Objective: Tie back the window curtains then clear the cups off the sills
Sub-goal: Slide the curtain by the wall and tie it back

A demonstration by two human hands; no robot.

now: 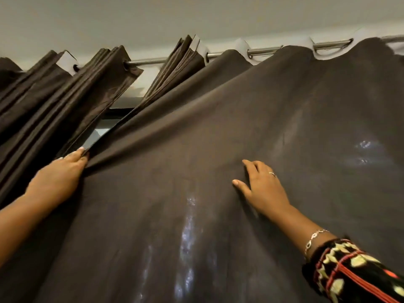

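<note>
Up high — a dark curtain [196, 127] on its rod [264, 51].
Gripping its edge with the left hand [59, 178]; pressing flat with the right hand [264, 186], fingers [251, 166] straight.

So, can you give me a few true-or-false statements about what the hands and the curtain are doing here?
1. The left hand grips the edge of the curtain. True.
2. The right hand holds a cup. False: it rests open on the curtain, and no cup is in view.
3. The curtain hangs from a metal rod. True.
4. The curtain is tied back. False: it hangs spread wide, and only a sliver of window shows beside its edge.
5. The right wrist is bare. False: it wears a bracelet.
</note>
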